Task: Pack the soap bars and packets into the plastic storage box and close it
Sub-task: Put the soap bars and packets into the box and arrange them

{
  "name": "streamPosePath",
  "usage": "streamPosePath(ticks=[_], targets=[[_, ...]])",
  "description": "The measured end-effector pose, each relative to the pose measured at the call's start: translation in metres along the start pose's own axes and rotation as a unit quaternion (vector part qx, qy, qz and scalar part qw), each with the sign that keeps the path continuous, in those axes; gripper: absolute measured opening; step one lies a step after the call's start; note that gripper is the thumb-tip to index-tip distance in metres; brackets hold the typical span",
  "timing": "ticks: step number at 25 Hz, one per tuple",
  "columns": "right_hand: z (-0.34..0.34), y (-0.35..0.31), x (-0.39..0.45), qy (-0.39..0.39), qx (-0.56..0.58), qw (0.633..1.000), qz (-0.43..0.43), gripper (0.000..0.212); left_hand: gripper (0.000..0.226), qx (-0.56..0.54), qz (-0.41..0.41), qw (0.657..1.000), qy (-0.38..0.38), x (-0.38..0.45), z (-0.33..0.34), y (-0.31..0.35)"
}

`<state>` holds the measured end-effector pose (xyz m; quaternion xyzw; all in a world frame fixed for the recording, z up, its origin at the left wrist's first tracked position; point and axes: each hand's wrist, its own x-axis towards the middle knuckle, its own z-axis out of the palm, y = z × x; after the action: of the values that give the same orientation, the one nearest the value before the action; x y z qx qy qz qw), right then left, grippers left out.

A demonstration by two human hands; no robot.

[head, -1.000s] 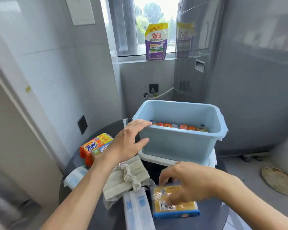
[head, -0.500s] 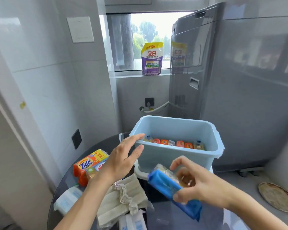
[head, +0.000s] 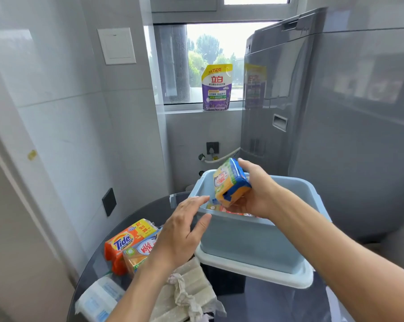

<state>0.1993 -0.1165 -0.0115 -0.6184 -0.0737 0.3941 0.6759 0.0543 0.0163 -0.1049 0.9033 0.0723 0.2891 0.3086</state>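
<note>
A pale blue plastic storage box [head: 247, 240] stands on its white lid [head: 254, 269] on a dark round table [head: 277, 303]. Several small colourful packets [head: 233, 211] lie inside it. My right hand [head: 258, 189] grips a yellow and blue soap packet [head: 231, 182], held tilted over the box's left part. My left hand [head: 182, 231] hovers open, fingers spread, against the box's near left corner. An orange Tide soap pack [head: 126, 240] and another wrapped soap [head: 138, 254] lie left of the box. A clear bag of pale soap bars [head: 184, 296] lies under my left forearm.
A white and blue packet [head: 98, 298] lies at the table's left edge. A grey washing machine [head: 324, 124] stands right behind the box. A purple detergent pouch [head: 216, 87] stands on the window sill. Tiled walls close in on the left.
My right hand picked the yellow and blue soap packet up from the table and raised it over the box. My left hand stayed near the box's corner.
</note>
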Motion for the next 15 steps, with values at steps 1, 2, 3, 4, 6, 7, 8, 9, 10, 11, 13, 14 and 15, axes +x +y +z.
streamPosePath(ticks=[1,2,3,4,6,7,8,9,10,11,13,14,15], targets=[[0.003,0.002,0.011,0.011,-0.031,0.999,0.003,0.054,0.044,0.004,0.005,1.000,0.002,0.001,0.000,-0.001],[0.005,0.006,0.021,0.035,-0.067,0.997,0.005,0.049,0.043,0.008,0.009,1.000,0.002,0.002,0.000,-0.002],[0.008,0.009,0.030,0.067,-0.099,0.993,0.006,0.044,0.043,0.013,0.012,1.000,0.002,0.003,0.000,-0.003],[0.011,0.012,0.037,0.100,-0.126,0.987,0.004,0.038,0.042,0.020,0.016,1.000,0.003,0.004,0.001,-0.003],[0.016,0.017,0.047,0.143,-0.187,0.972,-0.014,0.027,0.042,0.031,0.022,0.999,0.010,0.006,0.002,-0.003],[0.018,0.019,0.049,0.145,-0.225,0.963,-0.019,0.024,0.042,0.031,0.024,0.999,0.014,0.007,0.003,-0.004],[0.019,0.021,0.050,0.128,-0.258,0.958,-0.016,0.024,0.042,0.028,0.025,0.999,0.016,0.008,0.004,-0.005],[0.019,0.022,0.051,0.099,-0.282,0.954,-0.009,0.025,0.042,0.024,0.027,0.999,0.017,0.008,0.005,-0.006],[0.019,0.023,0.051,0.070,-0.302,0.951,-0.002,0.026,0.043,0.021,0.029,0.999,0.018,0.009,0.007,-0.008],[0.018,0.024,0.052,0.052,-0.322,0.945,0.002,0.027,0.042,0.019,0.029,0.999,0.020,0.009,0.008,-0.009],[0.017,0.025,0.051,0.046,-0.358,0.933,0.005,0.028,0.042,0.024,0.028,0.999,0.018,0.009,0.010,-0.012],[0.017,0.025,0.052,0.050,-0.370,0.928,0.002,0.030,0.042,0.030,0.030,0.999,0.016,0.009,0.010,-0.013],[0.017,0.025,0.053,0.057,-0.380,0.923,-0.001,0.030,0.043,0.035,0.034,0.999,0.014,0.009,0.010,-0.014]])
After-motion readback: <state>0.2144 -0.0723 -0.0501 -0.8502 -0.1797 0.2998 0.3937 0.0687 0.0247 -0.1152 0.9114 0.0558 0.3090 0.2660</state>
